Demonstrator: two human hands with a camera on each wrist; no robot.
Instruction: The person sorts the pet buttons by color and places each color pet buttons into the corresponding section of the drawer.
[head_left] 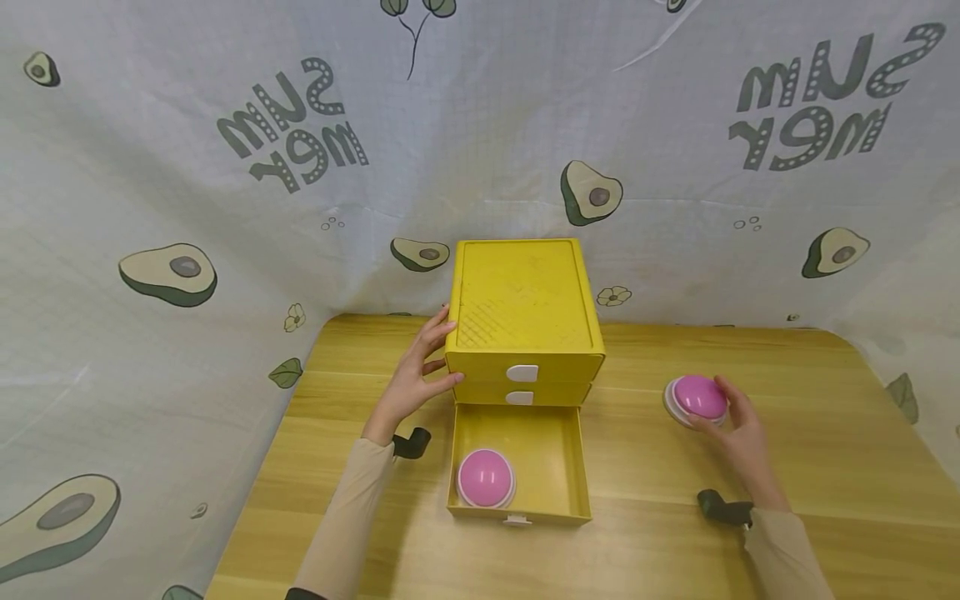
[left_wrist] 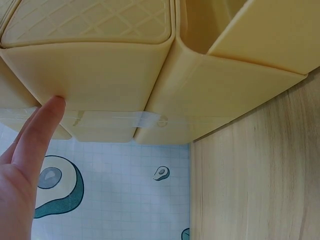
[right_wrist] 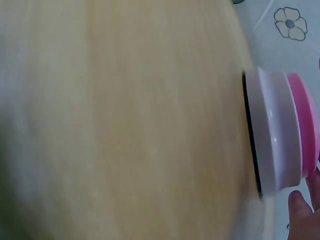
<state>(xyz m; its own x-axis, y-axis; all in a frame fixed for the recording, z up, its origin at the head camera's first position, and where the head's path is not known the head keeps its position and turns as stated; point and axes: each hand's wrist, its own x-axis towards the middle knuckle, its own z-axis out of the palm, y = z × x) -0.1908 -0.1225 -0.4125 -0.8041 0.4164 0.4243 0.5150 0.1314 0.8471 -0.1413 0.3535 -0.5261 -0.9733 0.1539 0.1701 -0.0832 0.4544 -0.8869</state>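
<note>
A yellow drawer box point(head_left: 525, 292) stands on the wooden table with its bottom drawer point(head_left: 551, 458) pulled out. My left hand point(head_left: 412, 379) rests on the box's left side, thumb at the front corner. In the left wrist view, a straight finger point(left_wrist: 42, 125) touches the side panel. Inside the drawer, at its front left, sits a pink button point(head_left: 486, 477) with a white base. To the right of the box, my right hand point(head_left: 742, 437) holds a second pink button point(head_left: 700, 397) between thumb and finger at its right edge. Its white base point(right_wrist: 272, 135) shows in the right wrist view.
Behind and left of the wooden table point(head_left: 637, 500) hangs a pale cloth point(head_left: 487, 125) printed with avocados. Two more closed drawers with white pulls point(head_left: 522, 373) sit above the pulled-out one. A dark wrist mount point(head_left: 723, 507) sits by the right sleeve.
</note>
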